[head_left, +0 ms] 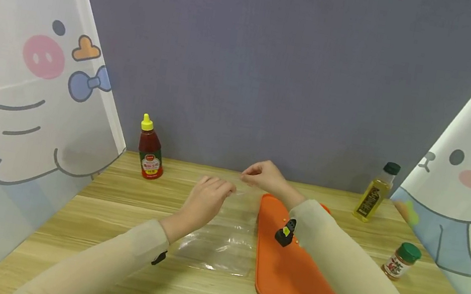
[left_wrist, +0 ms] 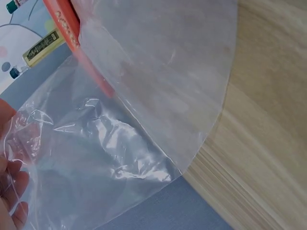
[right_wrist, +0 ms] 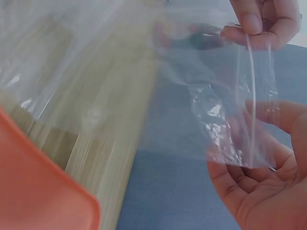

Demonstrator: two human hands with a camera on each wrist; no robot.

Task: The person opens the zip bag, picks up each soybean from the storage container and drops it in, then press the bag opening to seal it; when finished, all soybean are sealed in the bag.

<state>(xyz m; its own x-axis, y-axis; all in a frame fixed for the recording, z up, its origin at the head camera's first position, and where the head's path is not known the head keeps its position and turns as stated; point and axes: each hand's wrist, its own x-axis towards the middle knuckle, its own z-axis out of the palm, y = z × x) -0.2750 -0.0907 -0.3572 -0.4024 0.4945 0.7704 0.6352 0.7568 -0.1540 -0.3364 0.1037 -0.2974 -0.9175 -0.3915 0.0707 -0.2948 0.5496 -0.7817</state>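
Observation:
A clear plastic zip bag [head_left: 228, 237] hangs between both hands over the table, its lower part spread toward the front. My left hand [head_left: 208, 198] pinches the mouth edge at one side, thumb against curled fingers, as the right wrist view shows. At the other side my right hand [head_left: 266, 176] holds the bag's mouth [right_wrist: 253, 105] between thumb and fingers, with the zip strip running from hand to hand. Glossy creases [left_wrist: 129, 143] catch light across the film in the left wrist view.
An orange board [head_left: 289, 277] with small pale bits on it lies under my right forearm. A red sauce bottle [head_left: 151, 149] with a yellow cap stands back left. To the right are an oil bottle [head_left: 376, 193] and a green-lidded jar [head_left: 401, 262]. A grey wall [head_left: 247, 67] closes the back.

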